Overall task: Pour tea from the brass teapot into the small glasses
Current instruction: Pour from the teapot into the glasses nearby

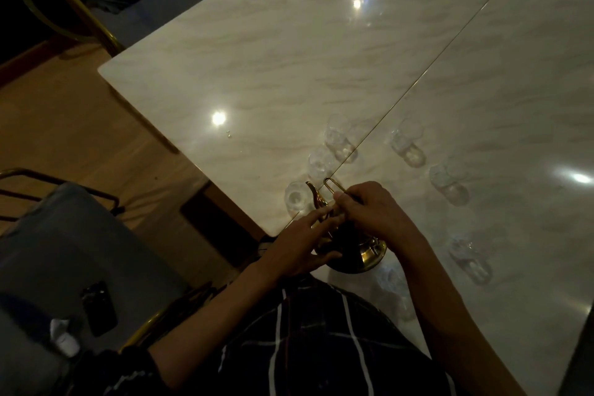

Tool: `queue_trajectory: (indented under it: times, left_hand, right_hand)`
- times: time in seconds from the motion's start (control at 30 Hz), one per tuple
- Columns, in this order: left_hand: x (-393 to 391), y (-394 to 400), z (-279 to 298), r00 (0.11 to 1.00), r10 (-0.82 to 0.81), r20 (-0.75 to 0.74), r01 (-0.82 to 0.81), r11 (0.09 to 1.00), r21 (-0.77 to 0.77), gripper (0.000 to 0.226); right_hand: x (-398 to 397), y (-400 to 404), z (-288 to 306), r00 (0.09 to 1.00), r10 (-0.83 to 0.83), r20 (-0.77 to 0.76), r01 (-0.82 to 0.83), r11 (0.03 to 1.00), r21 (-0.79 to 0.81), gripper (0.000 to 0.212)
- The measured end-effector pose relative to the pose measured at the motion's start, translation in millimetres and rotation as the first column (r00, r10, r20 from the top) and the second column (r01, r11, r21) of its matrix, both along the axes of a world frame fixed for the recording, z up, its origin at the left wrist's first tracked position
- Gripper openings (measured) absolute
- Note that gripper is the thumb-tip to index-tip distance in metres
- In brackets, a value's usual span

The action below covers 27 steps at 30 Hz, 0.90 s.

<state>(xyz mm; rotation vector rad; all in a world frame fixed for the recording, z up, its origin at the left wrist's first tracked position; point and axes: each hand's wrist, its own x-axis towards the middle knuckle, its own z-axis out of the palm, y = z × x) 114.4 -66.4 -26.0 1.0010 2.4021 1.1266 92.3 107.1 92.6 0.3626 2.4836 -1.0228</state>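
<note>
The brass teapot stands on the marble table near its front edge, with the spout pointing away to the left. My right hand is closed on its thin wire handle. My left hand rests on the pot's left side, fingers spread over the top. Several small clear glasses stand in an arc around the pot: one by the spout, others behind it and to the right. Another glass stands close to my body. The pot's lid is hidden by my hands.
A grey cushioned chair with a gold frame stands to my left, with a dark phone and a white object on its seat. A second chair stands at the table's far left corner. A seam runs diagonally across the table.
</note>
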Motion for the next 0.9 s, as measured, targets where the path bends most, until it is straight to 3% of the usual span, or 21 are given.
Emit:
queue_trajectory:
  times: [0.37,0.9]
  left_hand:
    - [-43,23,7,0.994,-0.090,-0.055,0.093,0.994,0.061,0.079]
    - [-70,43,8,0.986,-0.159,0.052,0.153,0.983,0.098,0.083]
  right_hand:
    - [-31,17,14,0.991,-0.130,-0.041,0.131,0.991,0.024,0.037]
    - [-65,29,28,0.982,-0.188,0.002,0.186,0.973,0.138,0.032]
